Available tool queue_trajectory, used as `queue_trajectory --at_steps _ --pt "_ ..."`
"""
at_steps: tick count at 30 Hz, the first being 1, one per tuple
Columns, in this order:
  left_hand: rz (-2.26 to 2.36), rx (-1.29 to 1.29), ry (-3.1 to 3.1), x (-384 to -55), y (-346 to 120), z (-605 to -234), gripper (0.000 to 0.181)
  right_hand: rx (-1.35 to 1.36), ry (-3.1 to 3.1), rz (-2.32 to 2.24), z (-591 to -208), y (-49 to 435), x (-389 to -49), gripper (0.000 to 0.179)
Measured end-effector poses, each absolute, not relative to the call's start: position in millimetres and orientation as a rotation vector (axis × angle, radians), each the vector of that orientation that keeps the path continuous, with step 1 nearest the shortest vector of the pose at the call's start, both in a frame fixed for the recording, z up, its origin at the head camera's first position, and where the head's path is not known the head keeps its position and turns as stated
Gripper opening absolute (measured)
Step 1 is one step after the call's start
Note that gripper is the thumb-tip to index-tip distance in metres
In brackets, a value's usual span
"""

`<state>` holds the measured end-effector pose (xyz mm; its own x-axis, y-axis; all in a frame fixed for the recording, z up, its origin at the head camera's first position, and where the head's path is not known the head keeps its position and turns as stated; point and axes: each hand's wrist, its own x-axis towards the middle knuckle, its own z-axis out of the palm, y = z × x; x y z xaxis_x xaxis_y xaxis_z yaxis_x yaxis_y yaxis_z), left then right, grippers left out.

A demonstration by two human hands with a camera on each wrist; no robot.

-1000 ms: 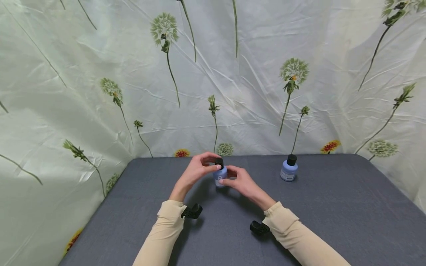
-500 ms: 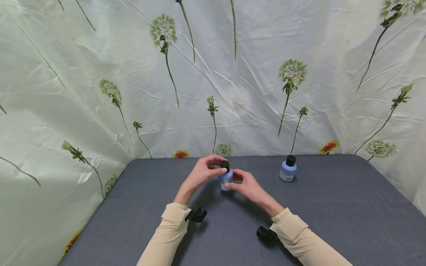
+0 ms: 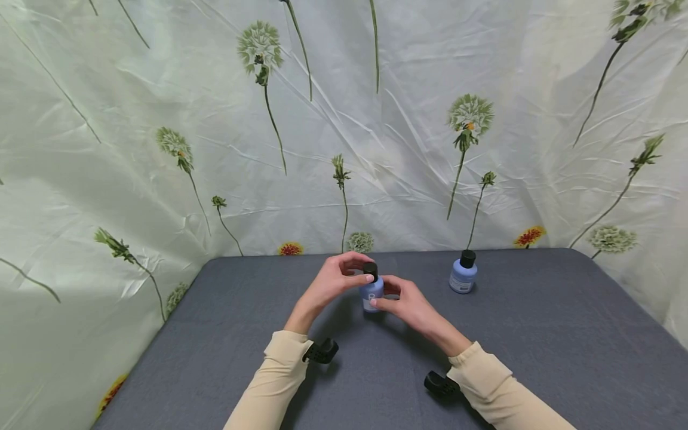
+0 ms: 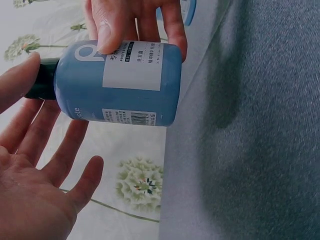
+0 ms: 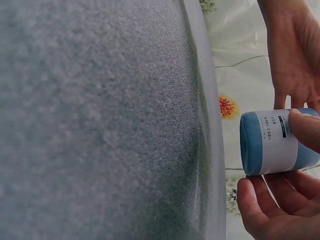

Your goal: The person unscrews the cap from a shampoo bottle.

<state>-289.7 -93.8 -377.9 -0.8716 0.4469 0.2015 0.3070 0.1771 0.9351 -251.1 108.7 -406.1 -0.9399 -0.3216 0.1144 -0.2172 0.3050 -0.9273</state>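
A small blue bottle (image 3: 371, 292) with a white label is held up between both hands, roughly upright in the head view. Its black cap (image 4: 44, 80) is pinched by the thumb and fingers of my left hand (image 3: 335, 279), whose other fingers are spread in the left wrist view. My right hand (image 3: 411, 307) grips the bottle's body from the right, thumb across the label. In the right wrist view the bottle's base shows, apart from the cloth; the cap lies out of that frame. Another blue bottle (image 3: 463, 275) with a black cap stands farther right, touched by neither hand.
A dark grey cloth covers the table (image 3: 516, 352). Its back edge meets a pale flower-printed curtain (image 3: 398, 137), which also hangs along the left side. Black cameras (image 3: 321, 351) are strapped at both wrists.
Both hands and the bottle have shifted right and slightly nearer, with the same grips on cap and body. The other bottle stays in place, while the head view drifts a little.
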Motion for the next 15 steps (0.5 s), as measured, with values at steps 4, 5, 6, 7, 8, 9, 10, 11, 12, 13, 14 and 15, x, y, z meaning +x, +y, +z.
queue_trajectory --at_steps 4,5,6,7,8,9,10,11,12,13,14,15 --pt "1.777 0.776 2.314 -287.4 -90.4 -377.4 0.030 -0.503 2.448 -1.737 -404.2 112.5 -245.4 0.050" --pt "1.774 0.783 2.314 -286.7 -89.6 -377.0 0.030 -0.503 2.446 -1.740 -403.5 113.4 -244.1 0.050" --pt "1.770 0.790 2.316 -286.1 -88.9 -376.7 0.030 -0.504 2.445 -1.743 -402.8 114.3 -242.8 0.051" --pt "1.769 0.798 2.317 -285.3 -88.2 -376.1 0.030 -0.505 2.442 -1.750 -402.2 115.3 -241.6 0.051" --pt "1.766 0.806 2.321 -284.7 -87.5 -375.7 0.030 -0.503 2.439 -1.753 -401.5 116.3 -240.5 0.052" --pt "1.761 0.815 2.324 -284.1 -86.9 -375.4 0.030 -0.501 2.438 -1.756 -400.8 117.2 -239.4 0.052" --pt "1.757 0.823 2.328 -283.7 -86.3 -375.3 0.030 -0.497 2.436 -1.756 -400.3 118.3 -238.4 0.053" --pt "1.754 0.833 2.330 -283.0 -85.6 -375.0 0.030 -0.494 2.434 -1.755 -399.9 119.3 -237.4 0.053" --pt "1.747 0.842 2.334 -282.6 -85.0 -374.9 0.030 -0.489 2.438 -1.751 -399.5 120.2 -236.5 0.053" --pt "1.743 0.852 2.335 -282.0 -84.1 -374.7 0.030 -0.483 2.442 -1.746 -399.5 121.4 -235.4 0.053" --pt "1.736 0.862 2.339 -281.3 -83.2 -374.3 0.031 -0.475 2.447 -1.742 -399.3 122.2 -234.5 0.052" --pt "1.730 0.870 2.341 -280.7 -82.4 -374.2 0.031 -0.477 2.457 -1.734 -399.5 123.2 -233.6 0.052"
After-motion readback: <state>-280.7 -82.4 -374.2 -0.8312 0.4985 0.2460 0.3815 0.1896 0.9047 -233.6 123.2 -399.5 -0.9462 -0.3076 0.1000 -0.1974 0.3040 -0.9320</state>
